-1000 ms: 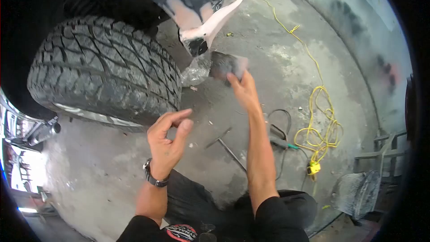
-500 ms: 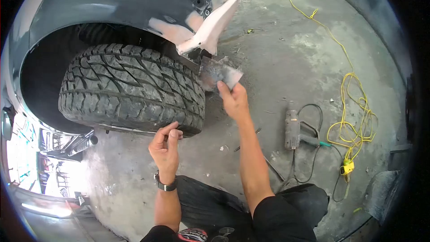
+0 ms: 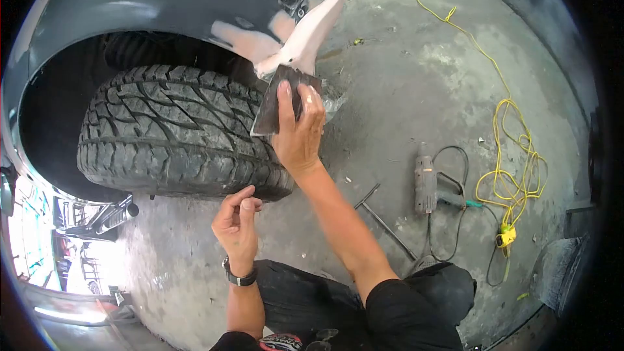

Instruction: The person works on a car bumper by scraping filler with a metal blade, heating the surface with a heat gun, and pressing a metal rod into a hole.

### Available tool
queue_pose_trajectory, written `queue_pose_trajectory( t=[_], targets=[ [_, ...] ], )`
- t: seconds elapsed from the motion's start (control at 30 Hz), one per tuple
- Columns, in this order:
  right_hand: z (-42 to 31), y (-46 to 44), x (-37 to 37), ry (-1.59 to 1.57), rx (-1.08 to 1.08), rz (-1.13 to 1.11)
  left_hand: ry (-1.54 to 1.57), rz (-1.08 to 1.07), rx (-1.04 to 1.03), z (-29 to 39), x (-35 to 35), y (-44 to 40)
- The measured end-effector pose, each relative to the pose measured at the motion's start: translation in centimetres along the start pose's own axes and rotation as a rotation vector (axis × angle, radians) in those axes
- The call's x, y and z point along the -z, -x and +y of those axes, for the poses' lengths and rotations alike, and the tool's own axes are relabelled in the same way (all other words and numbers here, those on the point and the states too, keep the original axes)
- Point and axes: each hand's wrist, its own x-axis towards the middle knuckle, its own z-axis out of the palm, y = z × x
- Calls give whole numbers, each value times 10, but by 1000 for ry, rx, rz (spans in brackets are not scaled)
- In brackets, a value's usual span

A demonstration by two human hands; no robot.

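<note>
My right hand (image 3: 300,136) is closed on a dark brown sheet of sandpaper (image 3: 266,116), with the fingers laid flat over it. The sheet is at the lower tip of a dark grey car fender (image 3: 188,0), where pale pink filler (image 3: 317,32) covers the edge; the sheet hides that tip. A treaded tyre (image 3: 169,130) fills the wheel arch to the left. Near the tyre's lower right edge is my left hand (image 3: 237,231), fingers loosely bent, thumb apart, nothing visible in it. Whether its fingertips touch the rubber I cannot tell.
On the concrete floor to the right lies a grey corded power tool (image 3: 425,185), with a coiled yellow extension cord (image 3: 520,162) beyond it. A T-shaped metal bar (image 3: 390,231) lies near my knee. Behind my right hand is a crumpled translucent scrap (image 3: 333,105).
My right hand has moved left and up, bringing the sandpaper from beside the tyre against the fender's lower tip; its dark face now shows. My left hand has barely moved.
</note>
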Motion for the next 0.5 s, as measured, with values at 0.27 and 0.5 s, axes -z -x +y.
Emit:
queue_pose_trajectory(
  t=[0.27,0.5],
  targets=[
    [-9,-6,-8,-57,-26,42,28,-45,-18,-3,10,5],
    [-26,-7,-9,-125,-93,43,-6,-56,-38,3,9,6]
  ],
)
